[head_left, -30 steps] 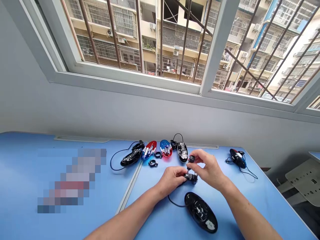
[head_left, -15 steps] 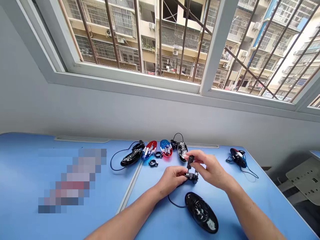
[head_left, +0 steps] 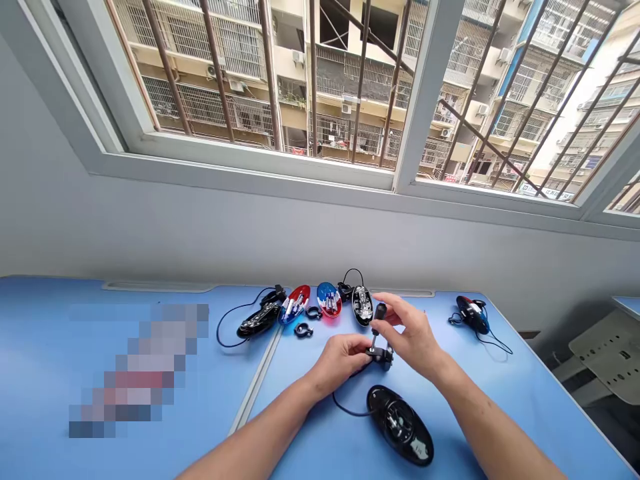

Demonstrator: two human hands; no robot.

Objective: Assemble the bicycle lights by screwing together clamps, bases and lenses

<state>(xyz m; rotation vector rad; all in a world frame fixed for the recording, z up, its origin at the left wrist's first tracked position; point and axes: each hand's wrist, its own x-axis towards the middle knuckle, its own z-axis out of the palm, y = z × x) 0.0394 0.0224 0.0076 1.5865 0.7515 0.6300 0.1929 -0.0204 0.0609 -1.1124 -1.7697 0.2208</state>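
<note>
A small black clamp (head_left: 383, 357) is held against the blue table by my left hand (head_left: 345, 360), its fingers closed on the clamp's left side. Between the fingers of my right hand (head_left: 407, 330) is a short black screwdriver (head_left: 379, 319), nearly upright, its metal shaft reaching down to the clamp. A thin black cable runs from beneath my left hand to a black oval housing (head_left: 400, 425), which lies nearer the camera with its inner side partly visible.
Behind my hands lie a black oval part (head_left: 363, 305), a blue shell (head_left: 329, 299), a red shell (head_left: 295, 304), black rings (head_left: 303, 330) and a black light with cable (head_left: 258, 320). A red and black light (head_left: 473, 315) rests at the right of the table (head_left: 290, 427). A blurred patch covers the left.
The view has shifted slightly. The screwdriver now stands with its tip at the clamp, and the fingers of my right hand have changed position around its handle.
</note>
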